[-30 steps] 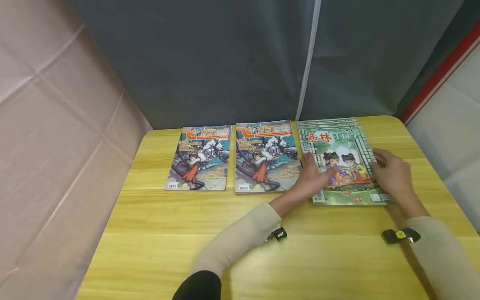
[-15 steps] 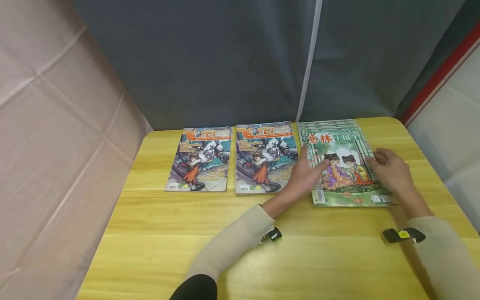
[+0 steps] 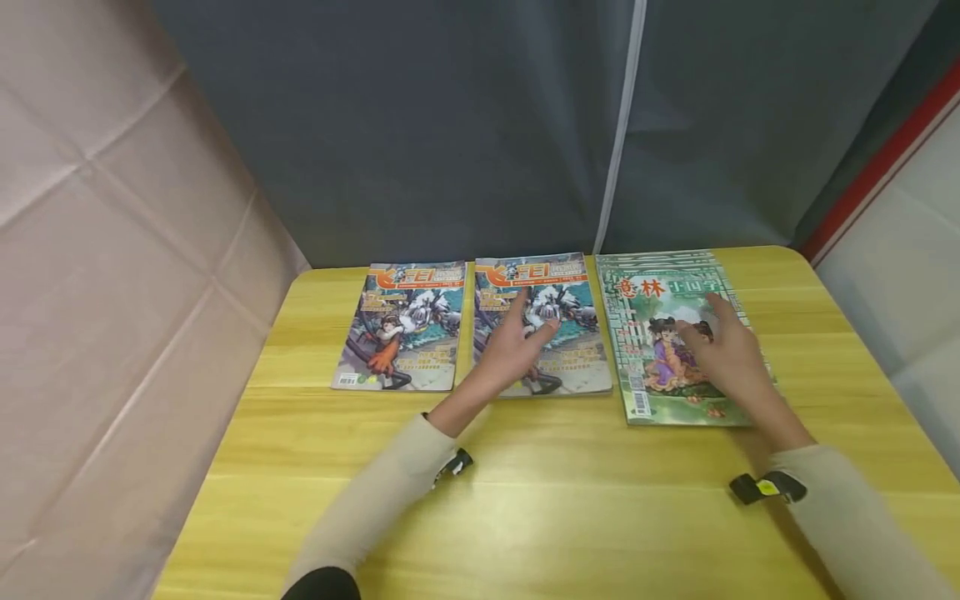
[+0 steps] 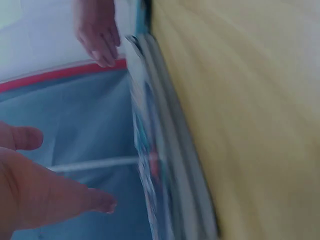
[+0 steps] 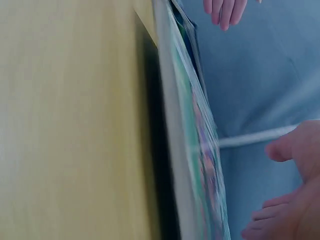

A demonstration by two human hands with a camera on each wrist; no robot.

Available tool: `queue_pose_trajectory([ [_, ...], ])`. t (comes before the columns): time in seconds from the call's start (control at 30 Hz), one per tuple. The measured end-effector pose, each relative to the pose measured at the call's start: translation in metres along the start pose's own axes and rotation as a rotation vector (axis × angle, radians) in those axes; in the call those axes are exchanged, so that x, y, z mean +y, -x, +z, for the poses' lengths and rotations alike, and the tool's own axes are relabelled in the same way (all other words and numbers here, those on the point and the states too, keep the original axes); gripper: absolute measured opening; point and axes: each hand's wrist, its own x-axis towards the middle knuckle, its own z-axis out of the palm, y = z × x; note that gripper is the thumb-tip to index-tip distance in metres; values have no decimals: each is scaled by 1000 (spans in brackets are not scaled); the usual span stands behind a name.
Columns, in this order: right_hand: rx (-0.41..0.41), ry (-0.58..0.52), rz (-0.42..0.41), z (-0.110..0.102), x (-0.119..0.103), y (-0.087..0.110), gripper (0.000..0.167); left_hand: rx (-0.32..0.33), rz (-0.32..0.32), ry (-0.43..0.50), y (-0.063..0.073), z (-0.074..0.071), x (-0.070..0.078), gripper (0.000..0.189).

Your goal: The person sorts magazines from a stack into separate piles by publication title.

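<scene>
In the head view my left hand [image 3: 504,358] is above the middle magazine [image 3: 585,354], thumb and fingers spread. The left wrist view shows this hand [image 4: 47,192] apart from the stacked magazine edges [image 4: 172,135]. Over the right half of a green magazine [image 3: 663,404] hovers my right hand [image 3: 733,358], its thumb held away from the fingers. A gap separates that hand [image 5: 295,197] from the cover [image 5: 207,160] in the right wrist view. Neither hand holds anything. Under the green magazine, edges of several similar ones show at the back and left side.
A third magazine [image 3: 408,329], with the same cover as the middle one, lies at the left. All lie in a row near the back of the yellow wooden table [image 3: 540,508]. A dark grey curtain [image 3: 450,125] hangs behind, and a pale cloth wall [image 3: 135,333] stands at the left.
Both hands have left the sides of the green magazines. The left hand has moved left over the middle magazine; the right has moved left over the green cover. The magazines stay in place.
</scene>
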Motion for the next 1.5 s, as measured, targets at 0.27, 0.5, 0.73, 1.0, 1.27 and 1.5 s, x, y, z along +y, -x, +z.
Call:
queue_pose_trajectory([
  [0.27, -29, -20, -127, 31, -23, 0, 83, 75, 8, -170, 12, -45, -37, 91],
  [0.5, -123, -212, -199, 57, -40, 8, 75, 58, -94, -159, 18, -73, -57, 90],
  [0.73, -270, -540, -173, 75, -54, 10, 71, 106, -72, 94, 20, -61, -68, 89],
  [1.0, -272, -501, -133, 88, -65, 10, 75, 76, -120, 152, 22, -56, -64, 88],
  [1.27, -373, -482, -76, 87, -76, 10, 78, 60, -162, 187, 24, -56, -60, 89],
  [1.5, -405, -501, 23, 82, -80, 7, 82, 56, -202, 267, 23, -57, -56, 88],
])
